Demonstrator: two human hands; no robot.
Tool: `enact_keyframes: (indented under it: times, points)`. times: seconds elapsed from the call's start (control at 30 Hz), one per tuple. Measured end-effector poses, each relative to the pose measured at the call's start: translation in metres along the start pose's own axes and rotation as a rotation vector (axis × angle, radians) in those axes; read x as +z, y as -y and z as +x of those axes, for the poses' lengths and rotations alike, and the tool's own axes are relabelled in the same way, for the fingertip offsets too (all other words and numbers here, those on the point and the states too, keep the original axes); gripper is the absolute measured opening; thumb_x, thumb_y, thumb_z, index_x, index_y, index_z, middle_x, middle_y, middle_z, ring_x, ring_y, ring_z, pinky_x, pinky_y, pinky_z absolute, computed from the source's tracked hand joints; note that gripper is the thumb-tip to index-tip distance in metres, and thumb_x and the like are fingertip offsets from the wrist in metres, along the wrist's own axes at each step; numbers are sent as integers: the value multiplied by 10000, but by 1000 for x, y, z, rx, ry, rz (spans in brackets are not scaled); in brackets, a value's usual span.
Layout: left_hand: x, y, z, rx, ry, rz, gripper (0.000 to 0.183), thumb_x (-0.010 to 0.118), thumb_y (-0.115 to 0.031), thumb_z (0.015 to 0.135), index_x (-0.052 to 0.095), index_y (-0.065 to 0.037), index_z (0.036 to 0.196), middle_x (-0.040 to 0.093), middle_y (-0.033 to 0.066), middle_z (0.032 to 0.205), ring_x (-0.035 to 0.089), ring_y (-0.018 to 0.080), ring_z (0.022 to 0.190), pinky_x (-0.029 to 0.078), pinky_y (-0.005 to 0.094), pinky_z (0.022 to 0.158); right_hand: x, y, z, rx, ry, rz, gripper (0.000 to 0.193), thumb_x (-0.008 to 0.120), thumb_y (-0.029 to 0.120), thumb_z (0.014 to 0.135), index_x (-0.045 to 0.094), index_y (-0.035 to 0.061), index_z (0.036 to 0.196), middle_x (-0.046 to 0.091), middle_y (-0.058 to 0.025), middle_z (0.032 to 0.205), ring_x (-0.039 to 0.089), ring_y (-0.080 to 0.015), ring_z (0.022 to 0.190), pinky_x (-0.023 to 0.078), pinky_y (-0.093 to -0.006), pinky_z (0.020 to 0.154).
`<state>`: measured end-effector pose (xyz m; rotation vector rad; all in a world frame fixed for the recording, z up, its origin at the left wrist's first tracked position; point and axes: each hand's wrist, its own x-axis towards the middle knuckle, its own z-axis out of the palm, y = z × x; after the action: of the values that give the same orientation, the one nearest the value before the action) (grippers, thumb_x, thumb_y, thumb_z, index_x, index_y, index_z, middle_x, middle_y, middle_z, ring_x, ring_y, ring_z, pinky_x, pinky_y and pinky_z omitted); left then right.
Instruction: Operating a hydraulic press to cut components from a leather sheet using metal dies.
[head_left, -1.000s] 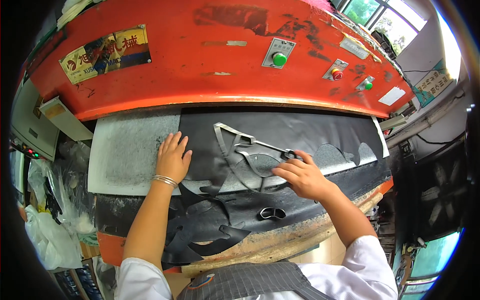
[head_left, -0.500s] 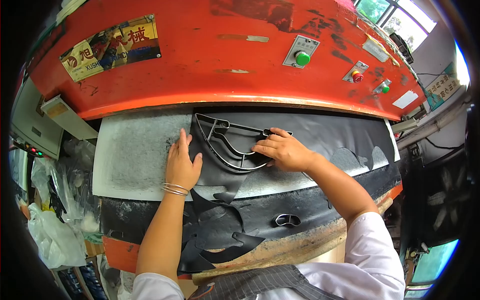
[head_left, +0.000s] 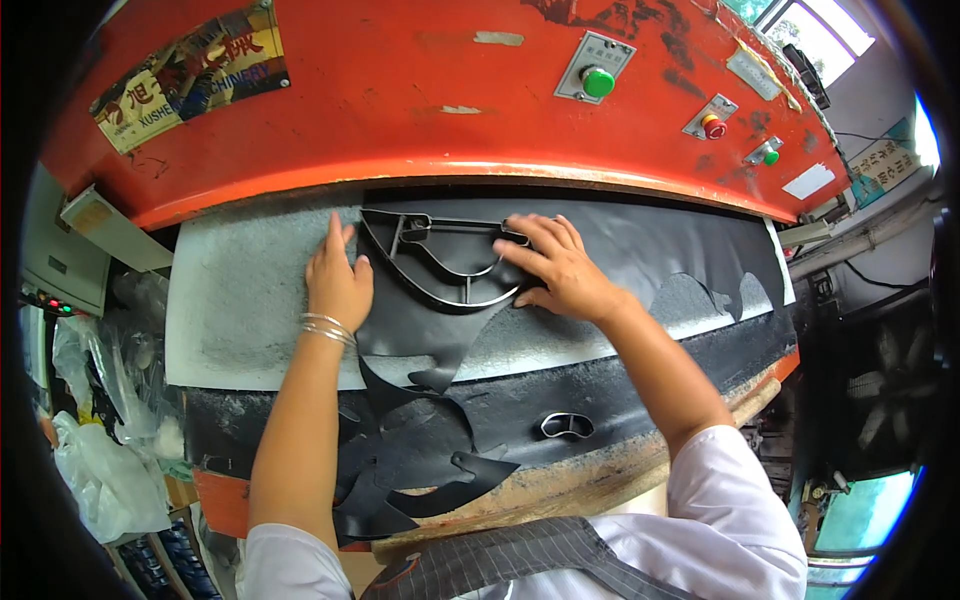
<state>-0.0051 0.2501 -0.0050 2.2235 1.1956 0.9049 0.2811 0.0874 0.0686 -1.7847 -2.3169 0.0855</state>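
The right hand [head_left: 562, 265] is spread over the right end of a curved metal frame [head_left: 467, 290], its fingers hiding part of that end; the rest reaches leftward toward the left hand [head_left: 338, 285], which lies flat, fingers slightly parted. Under the frame is a black sheet [head_left: 620, 240], on a pale board [head_left: 240, 310] covering the surface [head_left: 250, 425]. Beyond both hands, a red machine [head_left: 380, 110] spans the room. Nearer than the right hand sit a small metal loop [head_left: 567, 431] and black scraps [head_left: 480, 477].
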Motion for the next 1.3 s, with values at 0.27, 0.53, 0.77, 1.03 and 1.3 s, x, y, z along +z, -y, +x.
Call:
enact_keyframes:
  times: [0.27,0.53,0.77,1.03,1.3]
  points:
    - [20,-5,13,8,68,179,735,531,-82,858,200,-17,1510,523,114,1408,434,260,1342,210,444,1140,45,23,-21,658,-291,107,941,858,486,600,456,71,1342,228,-316,1507,191,-439,1438,153,-610,1129]
    - [11,1,13,-32,15,26,661,526,-53,839,314,-25,1465,583,108,1346,484,280,1279,251,434,1132,51,15,-21,521,-370,171,806,868,486,555,570,19,1141,471,-256,1347,380,-435,1332,265,-543,1119]
    - [7,1,19,-15,-21,-26,609,516,-19,808,392,-17,1404,628,125,1278,511,338,1213,327,428,1095,53,9,-20,457,-435,144,828,862,515,513,588,19,1116,502,-263,1307,448,-436,1267,313,-545,1096]
    - [4,-19,19,104,7,85,576,530,-28,793,429,-1,1360,626,171,1259,548,354,1159,343,442,1078,36,3,-26,456,-412,140,841,841,527,546,574,4,1148,499,-311,1295,427,-473,1278,305,-565,1094]
    - [-18,-31,-2,-41,-12,214,447,571,-82,831,527,31,1262,628,225,1211,535,383,1196,336,444,1102,8,9,-40,417,-377,259,956,804,544,643,449,17,1357,405,-341,1389,342,-474,1351,278,-552,1117]
